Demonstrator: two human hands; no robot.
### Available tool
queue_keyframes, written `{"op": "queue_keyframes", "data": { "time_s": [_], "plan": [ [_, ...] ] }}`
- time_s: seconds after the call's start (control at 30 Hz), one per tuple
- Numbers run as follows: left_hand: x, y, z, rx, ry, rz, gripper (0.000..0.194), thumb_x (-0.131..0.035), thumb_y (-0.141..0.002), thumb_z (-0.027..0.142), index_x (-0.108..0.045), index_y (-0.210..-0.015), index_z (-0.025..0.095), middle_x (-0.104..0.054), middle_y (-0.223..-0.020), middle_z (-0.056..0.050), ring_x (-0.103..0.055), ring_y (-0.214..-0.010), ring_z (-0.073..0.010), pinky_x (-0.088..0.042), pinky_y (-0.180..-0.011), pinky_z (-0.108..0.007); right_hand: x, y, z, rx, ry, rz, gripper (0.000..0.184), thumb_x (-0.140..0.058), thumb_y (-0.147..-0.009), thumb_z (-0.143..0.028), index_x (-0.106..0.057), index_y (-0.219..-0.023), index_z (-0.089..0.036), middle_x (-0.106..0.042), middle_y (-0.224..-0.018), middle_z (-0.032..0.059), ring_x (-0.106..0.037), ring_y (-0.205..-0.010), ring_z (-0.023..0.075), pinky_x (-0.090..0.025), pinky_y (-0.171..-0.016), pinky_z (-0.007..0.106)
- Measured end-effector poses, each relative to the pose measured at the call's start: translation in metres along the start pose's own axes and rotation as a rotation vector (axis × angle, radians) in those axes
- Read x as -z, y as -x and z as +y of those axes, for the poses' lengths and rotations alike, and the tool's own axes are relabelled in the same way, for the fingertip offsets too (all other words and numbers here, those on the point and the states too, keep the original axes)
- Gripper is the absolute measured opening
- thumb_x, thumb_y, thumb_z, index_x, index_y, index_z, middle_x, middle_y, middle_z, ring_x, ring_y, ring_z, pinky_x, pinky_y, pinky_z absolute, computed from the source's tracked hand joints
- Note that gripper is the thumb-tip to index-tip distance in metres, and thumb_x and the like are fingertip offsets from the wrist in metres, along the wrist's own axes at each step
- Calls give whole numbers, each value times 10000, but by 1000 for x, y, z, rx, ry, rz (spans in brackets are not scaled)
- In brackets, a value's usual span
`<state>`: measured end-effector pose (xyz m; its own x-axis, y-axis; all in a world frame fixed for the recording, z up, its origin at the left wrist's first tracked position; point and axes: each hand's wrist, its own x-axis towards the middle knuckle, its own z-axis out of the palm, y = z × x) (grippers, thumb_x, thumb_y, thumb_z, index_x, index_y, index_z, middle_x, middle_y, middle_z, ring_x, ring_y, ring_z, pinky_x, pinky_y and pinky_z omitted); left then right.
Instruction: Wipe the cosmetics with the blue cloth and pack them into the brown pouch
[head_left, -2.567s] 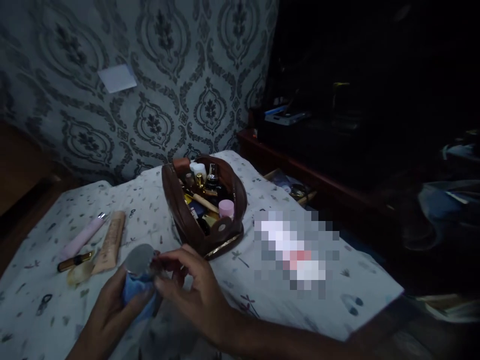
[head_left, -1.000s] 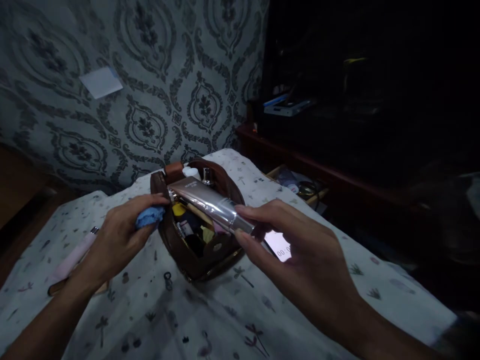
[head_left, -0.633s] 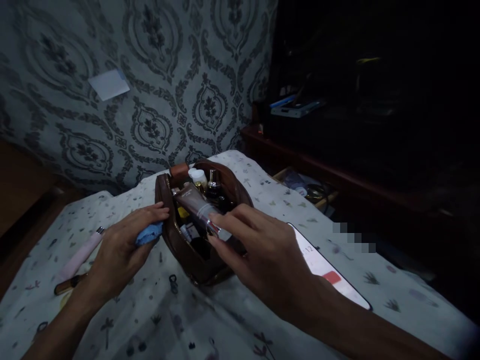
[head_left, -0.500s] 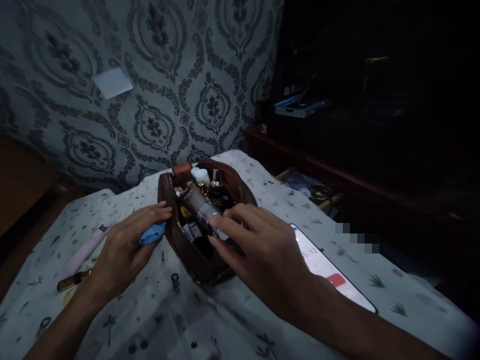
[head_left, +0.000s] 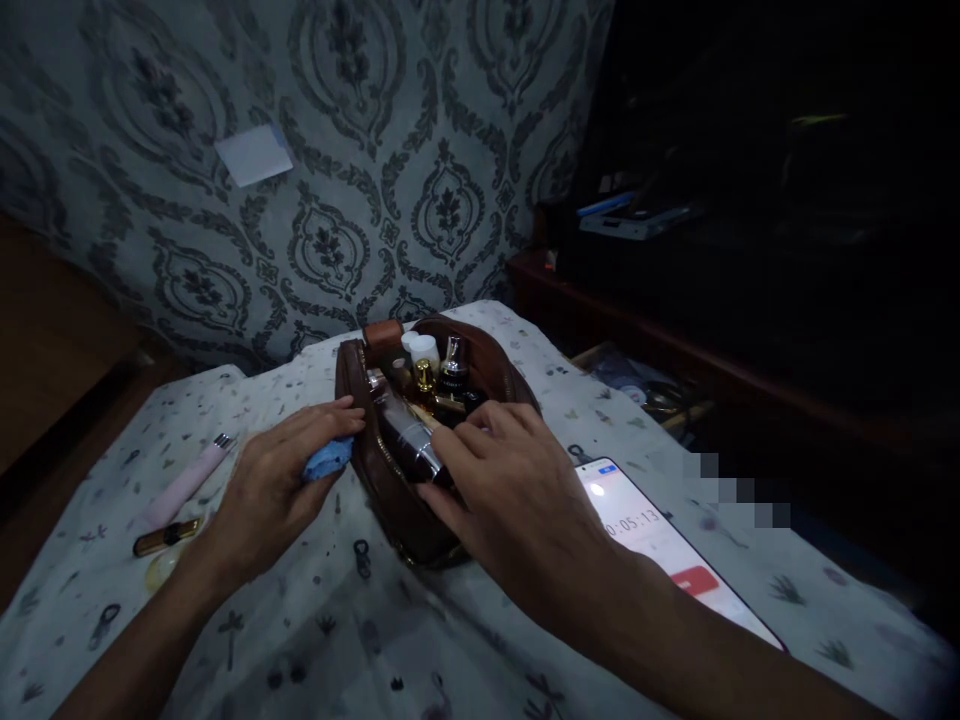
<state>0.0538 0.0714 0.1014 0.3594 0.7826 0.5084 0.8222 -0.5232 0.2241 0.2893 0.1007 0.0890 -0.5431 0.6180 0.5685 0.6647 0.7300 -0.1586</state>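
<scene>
A brown toiletry bag (head_left: 379,500) stands unzipped on the patterned sheet, with several bottles inside. My left hand (head_left: 281,475) is closed around a crumpled blue cloth (head_left: 328,460), its fingertips against the bag's left rim. My right hand (head_left: 517,490) reaches into the bag, thumb and fingers closed at the capped end of a dark cosmetic tube (head_left: 405,437). The tube lies along the bag's left inner side. Behind it stand a white-capped bottle (head_left: 425,355), a gold-topped bottle (head_left: 424,377) and a silver-topped dark bottle (head_left: 454,365). My right hand hides the bag's near right part.
Left of my left hand lie a pale pink tube-like item (head_left: 187,485), a small brown-and-gold item (head_left: 166,538) and a yellowish round item (head_left: 160,572). A lit phone (head_left: 637,530) showing a timer lies beside my right forearm. A drawer (head_left: 682,415) stands open at right.
My right hand has lowered the tube deeper into the bag, along its left side. The left hand keeps the cloth at the rim. The whole view has shifted slightly.
</scene>
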Motion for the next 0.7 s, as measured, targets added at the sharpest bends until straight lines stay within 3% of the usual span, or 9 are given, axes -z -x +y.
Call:
{"op": "queue_keyframes", "data": {
  "time_s": [0.2, 0.4, 0.5, 0.6, 0.7],
  "plan": [
    [0, 0, 1, 20, 11, 5, 265, -555, -929, 208, -655, -1173, 226, -721, -1242, -102, -656, -1206, -263, -548, -1013, -375, -2, -4, 3, 28, 118, -41, 225, -652, -911, -326, -633, -740, -180, -667, -706, 81, -551, -781, 259, -362, -744, 394],
    [-5, 1, 2, 31, 62, 38, 249, -543, -924, 174, -655, -1144, 204, -721, -1234, -115, -640, -1228, -257, -527, -1047, -379, -7, -7, -2, 13, 209, -101, 73, -635, -849, -135, -668, -792, -169, -694, -828, 107, -566, -801, 267, -338, -705, 389],
    [-8, 3, 2, 37, 76, 64, 274, -531, -914, 141, -641, -1161, 193, -719, -1233, -113, -629, -1244, -244, -519, -1056, -375, -10, -7, -3, 73, 196, -122, 110, -622, -833, -91, -670, -786, -178, -692, -786, 94, -575, -785, 269, -336, -705, 392],
    [-13, 9, 5, 35, 113, 81, 364, -501, -892, 90, -600, -1226, 194, -680, -1305, -117, -579, -1305, -236, -476, -1107, -402, -14, -6, 1, 137, 205, -74, 136, -596, -875, -151, -680, -770, -175, -673, -707, 94, -572, -742, 281, -343, -697, 406],
    [-20, 25, 8, 65, 123, 100, 513, -476, -891, 85, -471, -1392, 196, -532, -1479, -145, -475, -1399, -238, -418, -1156, -423, -22, -5, 7, 187, 198, 16, 227, -542, -913, -204, -661, -721, -177, -647, -661, 99, -569, -712, 289, -363, -677, 415]
  ]
}}
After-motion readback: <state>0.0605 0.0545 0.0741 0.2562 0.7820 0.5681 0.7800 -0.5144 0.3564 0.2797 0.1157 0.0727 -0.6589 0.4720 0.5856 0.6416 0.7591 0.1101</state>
